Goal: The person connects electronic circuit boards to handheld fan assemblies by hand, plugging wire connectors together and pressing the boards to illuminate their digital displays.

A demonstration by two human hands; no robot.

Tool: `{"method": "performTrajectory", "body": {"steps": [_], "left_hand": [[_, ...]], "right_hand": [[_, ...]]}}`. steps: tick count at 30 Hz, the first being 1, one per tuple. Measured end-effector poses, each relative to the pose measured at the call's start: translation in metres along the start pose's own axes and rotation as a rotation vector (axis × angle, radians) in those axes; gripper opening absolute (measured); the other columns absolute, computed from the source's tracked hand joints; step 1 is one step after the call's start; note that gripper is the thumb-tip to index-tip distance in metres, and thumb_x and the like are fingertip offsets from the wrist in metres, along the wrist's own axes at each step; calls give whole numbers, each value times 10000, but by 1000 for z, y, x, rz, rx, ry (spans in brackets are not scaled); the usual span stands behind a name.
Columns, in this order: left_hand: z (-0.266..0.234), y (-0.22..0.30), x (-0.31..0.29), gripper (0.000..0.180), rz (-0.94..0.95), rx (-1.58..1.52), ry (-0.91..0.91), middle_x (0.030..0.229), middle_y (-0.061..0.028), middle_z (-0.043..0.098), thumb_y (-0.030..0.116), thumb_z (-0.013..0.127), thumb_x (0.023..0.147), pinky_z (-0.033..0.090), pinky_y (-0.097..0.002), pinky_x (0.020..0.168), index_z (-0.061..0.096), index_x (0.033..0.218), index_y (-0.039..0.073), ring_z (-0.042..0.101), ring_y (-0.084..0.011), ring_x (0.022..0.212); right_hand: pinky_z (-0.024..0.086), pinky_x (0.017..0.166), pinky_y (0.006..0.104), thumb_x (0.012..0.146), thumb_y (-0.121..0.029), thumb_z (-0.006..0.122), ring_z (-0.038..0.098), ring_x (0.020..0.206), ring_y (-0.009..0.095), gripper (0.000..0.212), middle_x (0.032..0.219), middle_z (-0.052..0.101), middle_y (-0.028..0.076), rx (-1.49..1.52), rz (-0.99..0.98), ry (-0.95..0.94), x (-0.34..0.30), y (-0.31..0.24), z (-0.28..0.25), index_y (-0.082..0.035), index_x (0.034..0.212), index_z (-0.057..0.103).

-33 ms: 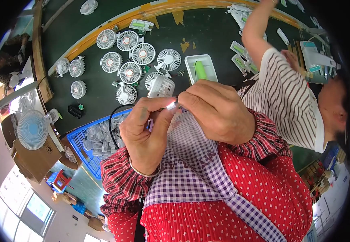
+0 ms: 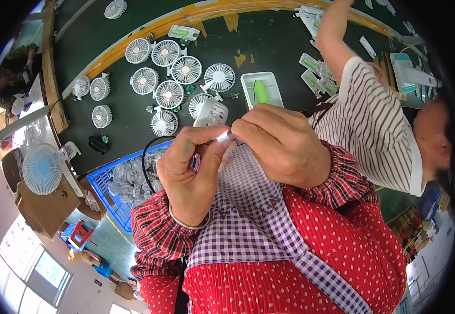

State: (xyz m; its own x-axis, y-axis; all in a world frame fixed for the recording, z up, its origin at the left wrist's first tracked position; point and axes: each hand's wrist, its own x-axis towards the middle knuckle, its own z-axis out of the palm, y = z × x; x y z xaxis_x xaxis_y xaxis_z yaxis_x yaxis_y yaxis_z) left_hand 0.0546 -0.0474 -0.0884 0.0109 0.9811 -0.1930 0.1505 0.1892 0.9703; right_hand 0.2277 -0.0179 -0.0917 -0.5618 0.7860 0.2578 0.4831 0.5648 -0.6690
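My left hand point(image 2: 188, 175) is closed, thumb and forefinger pinching a small, brightly glowing piece point(image 2: 222, 137); its kind is too small to tell. Against it, the fingers of my right hand point(image 2: 287, 146) press together around something dark, mostly hidden by the fingertips. Just beyond my left fingertips a white fan head point(image 2: 211, 112) stands tilted; whether my hands touch it cannot be made out. Past my right hand lies a white tray-like casing point(image 2: 247, 79) with a green cylinder point(image 2: 261, 91) in it.
Several white fan heads point(image 2: 186, 69) with small circuit boards lie on the dark green table point(image 2: 269, 42). A blue crate point(image 2: 101, 183) of clear parts and a black cable point(image 2: 143, 162) are at left. A co-worker in a striped shirt point(image 2: 374, 125) reaches across at right, near white-and-green casings point(image 2: 311, 78).
The co-worker's raised arm has shifted slightly. My hands hold almost the same position.
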Motion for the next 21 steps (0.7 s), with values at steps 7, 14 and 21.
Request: {"method": "performTrajectory", "body": {"steps": [7, 14, 21], "left_hand": [[2, -2, -2, 153, -94, -6, 12, 857, -28, 645, -76, 638, 814, 450, -175, 657, 640, 958, -23, 563, -49, 734], [-4, -1, 0, 107, -288, -283, -18, 842, -47, 662, -59, 614, 849, 494, -193, 668, 635, 947, -21, 637, -90, 773], [3, -4, 5, 138, -103, -15, 32, 756, -30, 654, -56, 646, 804, 460, -187, 615, 642, 934, -8, 603, -56, 690]], "right_hand": [[481, 614, 347, 709, -100, 659, 570, 727, 262, 249, 795, 516, 105, 5, 38, -3, -2, 2, 6, 3, 891, 525], [486, 610, 369, 752, -116, 675, 602, 738, 298, 236, 837, 570, 105, 400, 285, -126, -3, 11, 3, 0, 898, 528], [472, 596, 383, 717, -158, 669, 574, 741, 307, 279, 787, 521, 118, 131, 154, -29, 4, 1, -4, -9, 879, 497]]}}
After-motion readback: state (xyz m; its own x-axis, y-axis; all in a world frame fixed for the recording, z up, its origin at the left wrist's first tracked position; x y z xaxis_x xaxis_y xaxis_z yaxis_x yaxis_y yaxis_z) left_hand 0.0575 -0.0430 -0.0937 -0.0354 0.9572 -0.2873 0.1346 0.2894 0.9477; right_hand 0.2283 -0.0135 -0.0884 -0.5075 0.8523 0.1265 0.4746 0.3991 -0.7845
